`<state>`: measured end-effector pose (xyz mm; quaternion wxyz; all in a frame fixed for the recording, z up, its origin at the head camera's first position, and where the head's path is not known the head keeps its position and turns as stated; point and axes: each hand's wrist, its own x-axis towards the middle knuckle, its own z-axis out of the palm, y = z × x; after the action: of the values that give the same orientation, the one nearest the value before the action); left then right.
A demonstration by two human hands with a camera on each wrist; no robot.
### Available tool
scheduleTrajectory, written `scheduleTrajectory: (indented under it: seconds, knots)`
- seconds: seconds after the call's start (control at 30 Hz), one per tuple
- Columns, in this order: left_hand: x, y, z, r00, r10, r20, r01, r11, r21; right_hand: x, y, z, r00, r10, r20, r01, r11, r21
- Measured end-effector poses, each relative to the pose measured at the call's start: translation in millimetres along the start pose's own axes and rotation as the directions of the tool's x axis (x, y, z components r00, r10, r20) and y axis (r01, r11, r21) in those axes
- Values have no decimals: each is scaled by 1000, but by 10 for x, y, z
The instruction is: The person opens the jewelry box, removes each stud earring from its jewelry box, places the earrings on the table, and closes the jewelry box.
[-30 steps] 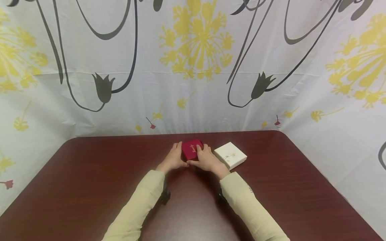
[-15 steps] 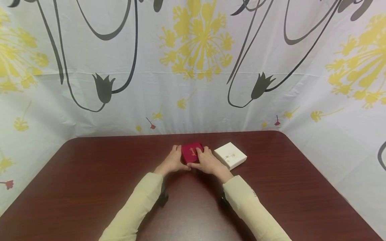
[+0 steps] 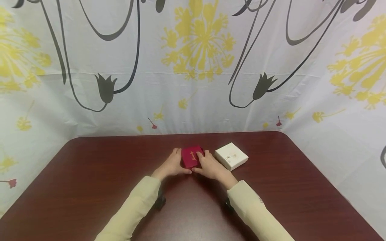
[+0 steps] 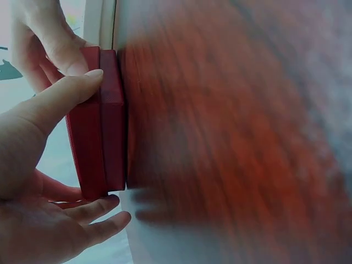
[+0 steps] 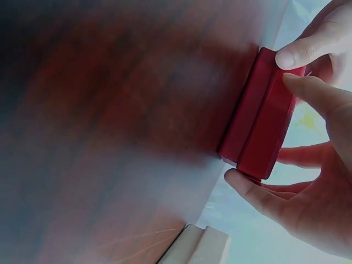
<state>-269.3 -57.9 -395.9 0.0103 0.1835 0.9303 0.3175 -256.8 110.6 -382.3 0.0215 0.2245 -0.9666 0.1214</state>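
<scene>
A small dark red box (image 3: 189, 157) with gold lettering on its lid sits between both hands on the table's far half. The left hand (image 3: 172, 164) holds its left side, with the thumb on the front face and the other fingers around the side, as the left wrist view shows. On the opposite side, the right hand (image 3: 212, 166) grips the box, its thumb (image 5: 308, 91) at the front and one finger over the lid. Both thumb tips meet near the same front edge. In the right wrist view, the lid seam of the red box (image 5: 261, 118) looks closed.
Just right of the right hand lies a cream-white box (image 3: 231, 156) with a flower print on top. The dark brown wooden table (image 3: 90, 187) ends at a patterned white curtain (image 3: 144, 100) behind the boxes.
Both hands have drawn the red box a little toward the person, its lid still on. The white box keeps its place on the table.
</scene>
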Motion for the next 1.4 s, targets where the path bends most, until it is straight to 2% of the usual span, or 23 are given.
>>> scheduleTrajectory:
  seconds: [0.27,0.47,0.87,1.13,1.4]
  knots:
    - [-97,8,-28,999,16,46,-16,1000,7,-122,-29,-15,999,-42,8,42,999,-13]
    - [-155,-7,-41,997,20,78,-23,999,43,-181,-50,-33,997,-74,9,74,997,-36]
    - [-264,-10,-101,991,24,128,-31,998,47,-265,-62,-58,997,-80,9,81,995,-59]
    - [-330,-10,-150,988,42,149,-51,997,61,-295,-75,-77,995,-104,-11,103,994,-43]
    - [-348,-19,-203,977,78,199,-88,995,42,-298,-102,-98,990,-135,36,135,991,9]
